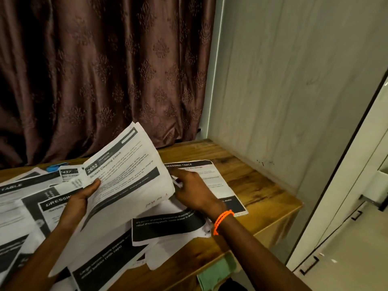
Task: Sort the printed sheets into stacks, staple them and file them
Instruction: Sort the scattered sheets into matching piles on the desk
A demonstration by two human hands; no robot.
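Observation:
My left hand holds up a small stack of printed sheets, thumb on the top page headed "2652 Screen Cleaning Check". My right hand, with an orange band on its wrist, pinches the stack's lower right corner. Several loose printed sheets with black header bars lie scattered on the wooden table beneath. One sheet headed "Dressing Table" lies flat to the right, partly under my right hand.
A brown patterned curtain hangs behind the table. A grey wall panel borders the table's right side. A blue object peeks out from behind the papers at the back left. Green cloth lies below the table's front edge.

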